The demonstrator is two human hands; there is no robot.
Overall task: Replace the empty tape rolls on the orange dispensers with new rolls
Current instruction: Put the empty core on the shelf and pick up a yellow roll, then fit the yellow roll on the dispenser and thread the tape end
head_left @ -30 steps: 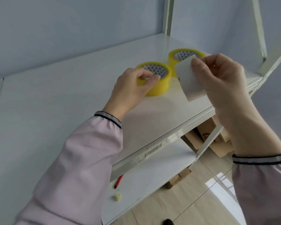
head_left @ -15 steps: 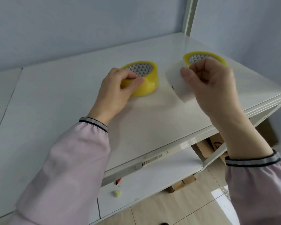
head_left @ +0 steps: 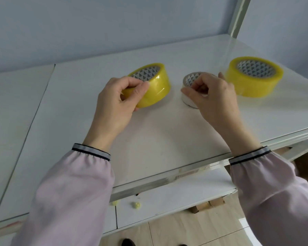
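My left hand (head_left: 121,96) grips a full yellow tape roll (head_left: 154,86) and tilts it up off the white shelf top (head_left: 158,139). My right hand (head_left: 210,93) rests its fingers on an empty white tape core (head_left: 189,80) that lies flat on the shelf, partly hidden under the hand. A second full yellow tape roll (head_left: 254,77) lies flat at the right, just beyond my right hand. No orange dispenser is in view.
A white shelf post (head_left: 238,16) stands at the back right corner against the blue wall. A lower shelf (head_left: 167,199) holds small yellowish tape scraps (head_left: 137,205). Cardboard pieces (head_left: 208,205) lie on the wooden floor below.
My right hand has set the white core down flat on the shelf between the two yellow rolls. My left hand has tilted its yellow roll up onto its edge.
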